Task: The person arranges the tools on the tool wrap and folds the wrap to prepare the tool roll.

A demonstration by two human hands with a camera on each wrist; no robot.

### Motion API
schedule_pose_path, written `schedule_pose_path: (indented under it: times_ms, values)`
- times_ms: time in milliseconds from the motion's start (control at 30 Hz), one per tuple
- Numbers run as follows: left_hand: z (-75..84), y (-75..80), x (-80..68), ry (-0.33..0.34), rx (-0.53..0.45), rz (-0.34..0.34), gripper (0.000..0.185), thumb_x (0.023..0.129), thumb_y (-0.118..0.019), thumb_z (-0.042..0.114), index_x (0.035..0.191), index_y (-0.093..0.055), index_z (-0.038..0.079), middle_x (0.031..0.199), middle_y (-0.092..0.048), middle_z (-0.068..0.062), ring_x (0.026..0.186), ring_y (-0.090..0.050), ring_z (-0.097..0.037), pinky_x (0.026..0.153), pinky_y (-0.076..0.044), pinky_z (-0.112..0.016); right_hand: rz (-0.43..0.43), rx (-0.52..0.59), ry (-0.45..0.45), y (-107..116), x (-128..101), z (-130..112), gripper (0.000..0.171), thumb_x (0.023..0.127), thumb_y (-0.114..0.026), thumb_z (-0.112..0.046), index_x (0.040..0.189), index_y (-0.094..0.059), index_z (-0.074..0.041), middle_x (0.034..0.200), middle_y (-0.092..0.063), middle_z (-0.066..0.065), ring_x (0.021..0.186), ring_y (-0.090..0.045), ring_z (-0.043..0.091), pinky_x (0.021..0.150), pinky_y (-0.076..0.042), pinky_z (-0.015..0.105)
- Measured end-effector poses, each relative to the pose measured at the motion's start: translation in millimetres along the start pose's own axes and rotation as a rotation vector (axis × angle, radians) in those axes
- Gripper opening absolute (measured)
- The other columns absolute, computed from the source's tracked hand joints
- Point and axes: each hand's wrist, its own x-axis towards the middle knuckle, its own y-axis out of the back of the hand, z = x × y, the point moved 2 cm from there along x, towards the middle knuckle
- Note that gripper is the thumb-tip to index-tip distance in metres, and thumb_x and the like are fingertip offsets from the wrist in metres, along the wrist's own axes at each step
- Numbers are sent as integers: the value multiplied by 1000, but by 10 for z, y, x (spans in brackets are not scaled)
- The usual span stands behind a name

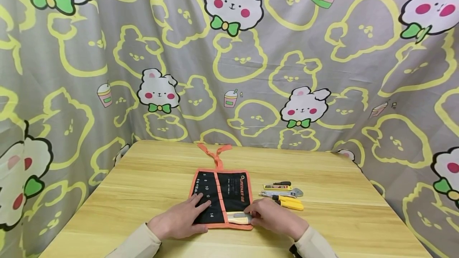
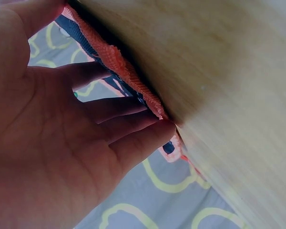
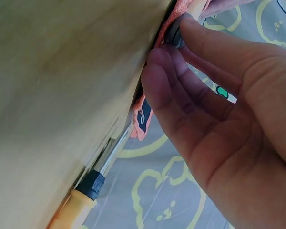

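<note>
A black tool pouch (image 1: 233,192) with orange edging and printed numbers lies spread on the table. My left hand (image 1: 181,216) rests on its lower left part, fingers extended over the numbered side. In the left wrist view, the fingers of that hand (image 2: 76,129) reach over the orange edging (image 2: 128,76). At the pouch's lower right corner, my right hand (image 1: 276,216) pinches a tool with a pale yellow and grey handle (image 1: 238,218), lying across the pouch. The right wrist view shows thumb and fingertips around its dark grey end (image 3: 174,34).
Right of the pouch lie a small black-handled tool (image 1: 282,183), a yellow knife-like tool (image 1: 277,188), an adjustable wrench (image 1: 295,192) and a tool with yellow and black handles (image 1: 291,203). Orange ties (image 1: 216,156) stretch toward the back edge. A patterned curtain (image 1: 229,71) surrounds the wooden table (image 1: 351,210).
</note>
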Motion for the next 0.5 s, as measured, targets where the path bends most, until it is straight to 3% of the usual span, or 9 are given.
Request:
schedule_pose_path:
  times_ms: [300,500]
  values:
    - [2,0,-1,-6,-2,-5,75,96,-64,56,155,-46,13,159,-36,-28,145,-41,-45,110,-44,-57,-15,-9,-39,-57,35,-31,23,95,-74,-14,118,-76,-12,94,-68,-12,70,-47,-2,60,-42,17]
    - [-10,-7,2,-14,0,0,75,96,-64,55,155,-46,13,159,-36,-28,144,-41,-45,110,-44,-58,-1,-33,-28,-85,58,-76,23,95,-74,-14,118,-76,-12,93,-68,-10,73,-50,-3,63,-46,17]
